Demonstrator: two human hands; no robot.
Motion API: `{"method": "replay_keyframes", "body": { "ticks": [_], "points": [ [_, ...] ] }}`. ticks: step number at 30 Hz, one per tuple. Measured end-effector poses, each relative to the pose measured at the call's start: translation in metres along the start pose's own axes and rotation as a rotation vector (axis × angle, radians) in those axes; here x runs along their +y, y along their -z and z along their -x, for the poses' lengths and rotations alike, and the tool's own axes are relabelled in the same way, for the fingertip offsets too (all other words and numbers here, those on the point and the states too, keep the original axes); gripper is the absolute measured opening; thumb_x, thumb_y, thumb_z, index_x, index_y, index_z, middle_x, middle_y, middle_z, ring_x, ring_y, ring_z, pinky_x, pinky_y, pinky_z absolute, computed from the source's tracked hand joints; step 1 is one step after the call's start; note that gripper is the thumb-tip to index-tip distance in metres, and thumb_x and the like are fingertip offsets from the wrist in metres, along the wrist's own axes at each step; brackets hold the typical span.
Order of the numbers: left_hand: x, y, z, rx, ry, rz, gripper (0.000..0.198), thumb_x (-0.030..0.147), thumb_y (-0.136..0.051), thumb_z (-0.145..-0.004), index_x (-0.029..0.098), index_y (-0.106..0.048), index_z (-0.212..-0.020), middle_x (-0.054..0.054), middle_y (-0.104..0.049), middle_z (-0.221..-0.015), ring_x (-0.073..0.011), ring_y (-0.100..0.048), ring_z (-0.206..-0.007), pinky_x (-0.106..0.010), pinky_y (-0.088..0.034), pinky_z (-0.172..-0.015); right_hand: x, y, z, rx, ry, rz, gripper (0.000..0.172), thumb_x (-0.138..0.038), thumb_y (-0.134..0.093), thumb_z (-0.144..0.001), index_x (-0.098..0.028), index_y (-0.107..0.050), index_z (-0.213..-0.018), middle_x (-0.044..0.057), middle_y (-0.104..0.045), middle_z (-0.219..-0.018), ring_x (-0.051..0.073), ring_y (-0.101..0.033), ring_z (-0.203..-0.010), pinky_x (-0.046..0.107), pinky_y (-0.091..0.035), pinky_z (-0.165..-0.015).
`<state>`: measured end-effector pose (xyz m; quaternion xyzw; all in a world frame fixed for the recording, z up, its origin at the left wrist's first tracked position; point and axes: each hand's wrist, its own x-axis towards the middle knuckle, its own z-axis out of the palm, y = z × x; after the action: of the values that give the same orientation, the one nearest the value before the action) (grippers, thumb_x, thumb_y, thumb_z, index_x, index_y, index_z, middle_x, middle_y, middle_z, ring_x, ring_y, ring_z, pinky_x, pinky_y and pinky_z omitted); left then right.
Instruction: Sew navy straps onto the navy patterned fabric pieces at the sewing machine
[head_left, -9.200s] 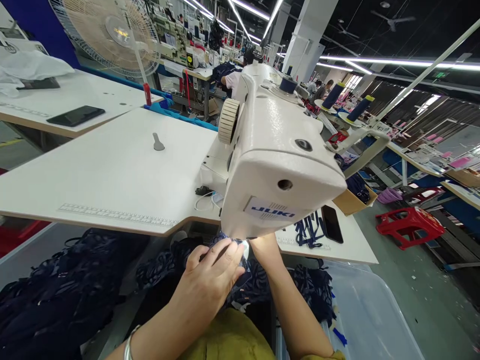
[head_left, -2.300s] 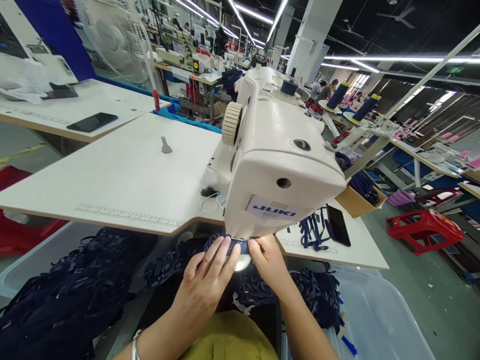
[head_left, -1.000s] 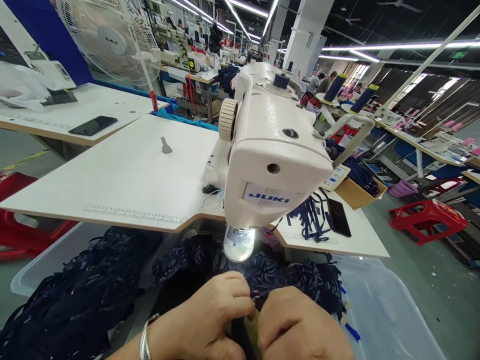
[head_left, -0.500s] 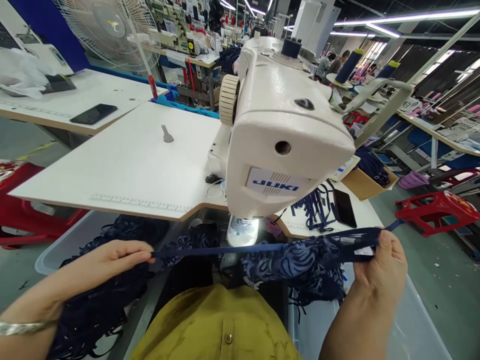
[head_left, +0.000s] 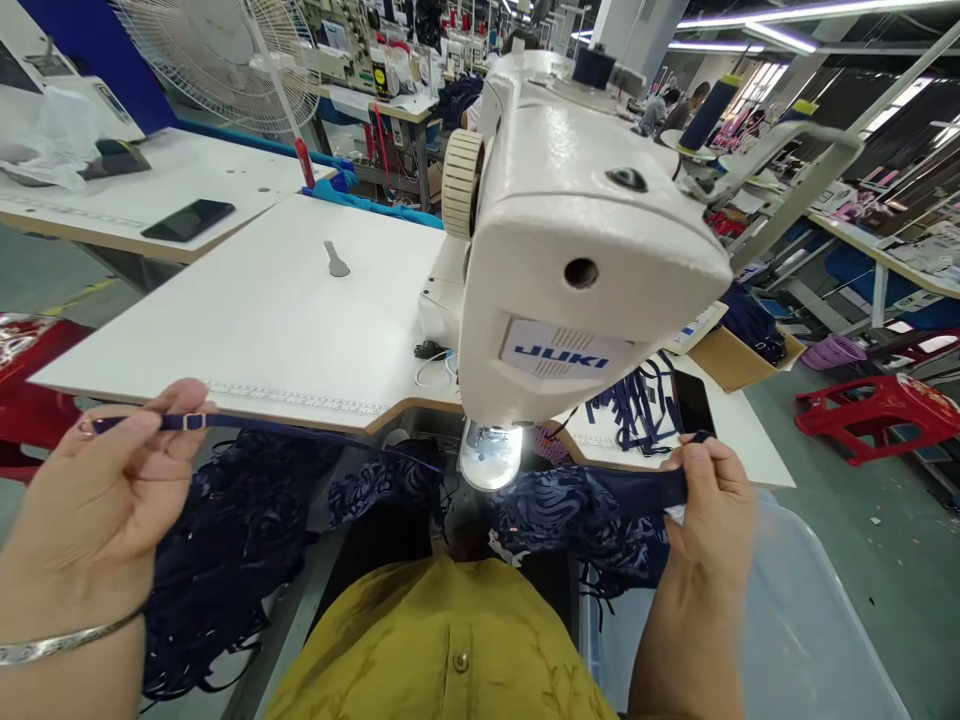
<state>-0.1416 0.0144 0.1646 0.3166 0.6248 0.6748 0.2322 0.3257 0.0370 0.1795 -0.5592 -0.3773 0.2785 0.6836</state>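
Observation:
A navy patterned bra (head_left: 551, 505) stretches across my lap below the head of a white JUKI sewing machine (head_left: 585, 230). My left hand (head_left: 124, 470), at the far left, pinches its narrow navy strap (head_left: 277, 430) near a small slider (head_left: 193, 422). The strap runs taut to the right, below the table edge. My right hand (head_left: 709, 510) grips the bra's dark band (head_left: 645, 490) at the right, with a bit of white showing under the fingers. Under the machine's lit needle area, part of the bra is hard to make out.
A heap of navy bras (head_left: 232, 560) lies at left. A clear plastic bin (head_left: 795, 600) stands at right. On the white table (head_left: 300, 300) are cut navy straps (head_left: 637, 405) and a phone (head_left: 691, 403). Another phone (head_left: 187, 220) and a fan (head_left: 225, 60) are further left.
My left hand has moved left and up along the strap, and the slider now shows. My right hand has shifted left with the band. The view has tilted slightly.

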Motion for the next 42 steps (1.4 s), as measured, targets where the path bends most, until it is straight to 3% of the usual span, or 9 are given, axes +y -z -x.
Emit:
{"method": "replay_keyframes", "body": {
  "ticks": [3,6,10,19,22,25,32,36,42],
  "points": [
    [0.014,-0.03,0.022,-0.142,0.124,0.282,0.026,0.01,-0.07,-0.066,0.015,-0.053,-0.085,0.008,-0.06,-0.064,-0.0022,-0.052,-0.053,-0.011,-0.047,-0.052,-0.003,-0.015,0.025,-0.247,0.165,0.227,0.012,-0.031,-0.07,-0.078,-0.02,-0.069,-0.083,-0.002,-0.067,-0.066,0.014,-0.063,-0.065,0.029,-0.051,-0.07],
    [0.028,-0.067,0.065,-0.678,0.291,0.118,0.016,0.025,-0.045,-0.094,0.017,-0.05,-0.107,0.009,-0.061,-0.066,0.002,-0.042,-0.046,-0.011,-0.035,-0.05,-0.008,-0.034,0.051,-0.53,0.278,0.363,0.012,-0.027,-0.064,-0.086,-0.024,-0.07,-0.096,0.0,-0.073,-0.08,0.016,-0.068,-0.075,0.029,-0.053,-0.074],
    [0.033,-0.109,0.118,-1.034,0.24,-0.172,0.027,0.045,-0.049,-0.091,0.019,-0.048,-0.084,0.004,-0.065,-0.064,-0.0035,-0.043,-0.04,-0.017,-0.033,-0.041,-0.011,-0.057,0.076,-0.742,0.52,0.423,0.015,-0.02,-0.057,-0.091,-0.024,-0.067,-0.101,0.001,-0.073,-0.088,0.014,-0.068,-0.079,0.026,-0.052,-0.072],
    [0.032,-0.117,0.142,-0.918,-0.489,-0.512,0.019,0.028,-0.041,-0.095,0.021,-0.058,-0.094,0.002,-0.064,-0.078,-0.0107,-0.06,-0.068,-0.02,-0.047,-0.061,-0.004,-0.072,0.092,-0.598,0.945,0.738,0.011,-0.017,-0.055,-0.092,-0.021,-0.064,-0.096,0.001,-0.072,-0.075,0.014,-0.06,-0.059,0.03,-0.038,-0.055],
    [0.028,-0.115,0.142,-0.827,-0.911,-0.636,0.024,0.015,-0.034,-0.094,0.018,-0.055,-0.107,-0.003,-0.066,-0.085,-0.0141,-0.062,-0.075,-0.023,-0.051,-0.067,-0.004,-0.075,0.095,-0.595,0.929,0.782,0.012,-0.019,-0.053,-0.093,-0.021,-0.065,-0.093,0.001,-0.07,-0.072,0.014,-0.057,-0.056,0.03,-0.035,-0.053],
    [0.028,-0.115,0.141,-0.797,-1.151,-0.764,0.03,0.008,-0.03,-0.091,0.014,-0.051,-0.112,-0.007,-0.066,-0.089,-0.0174,-0.063,-0.076,-0.028,-0.052,-0.066,-0.004,-0.077,0.097,-0.623,0.77,0.701,0.016,-0.022,-0.051,-0.095,-0.022,-0.065,-0.087,0.0,-0.069,-0.07,0.014,-0.06,-0.06,0.028,-0.041,-0.058],
    [0.023,-0.112,0.144,-0.734,-1.175,-0.797,0.023,0.012,-0.033,-0.094,0.015,-0.051,-0.108,-0.003,-0.064,-0.079,-0.0153,-0.062,-0.066,-0.026,-0.048,-0.054,-0.006,-0.07,0.089,-0.867,0.496,0.425,0.023,-0.022,-0.045,-0.097,-0.022,-0.062,-0.113,0.003,-0.073,-0.102,0.015,-0.069,-0.091,0.025,-0.052,-0.08],
    [0.017,-0.112,0.147,-0.726,-1.166,-0.839,0.02,0.018,-0.035,-0.096,0.016,-0.053,-0.105,0.002,-0.058,-0.065,-0.0142,-0.057,-0.055,-0.026,-0.042,-0.047,-0.013,-0.061,0.082,-1.044,0.389,0.531,0.04,-0.023,-0.039,-0.099,-0.024,-0.043,-0.139,0.0,-0.073,-0.09,0.015,-0.069,-0.078,0.024,-0.053,-0.071],
    [0.02,-0.114,0.147,-0.784,-1.153,-0.782,0.022,0.015,-0.035,-0.095,0.017,-0.051,-0.111,0.001,-0.064,-0.071,-0.0147,-0.061,-0.058,-0.026,-0.044,-0.05,-0.014,-0.059,0.075,-0.915,0.43,0.497,0.016,-0.025,-0.047,-0.096,-0.025,-0.063,-0.097,0.002,-0.066,-0.099,0.015,-0.063,-0.088,0.024,-0.049,-0.076]
  ]
}}
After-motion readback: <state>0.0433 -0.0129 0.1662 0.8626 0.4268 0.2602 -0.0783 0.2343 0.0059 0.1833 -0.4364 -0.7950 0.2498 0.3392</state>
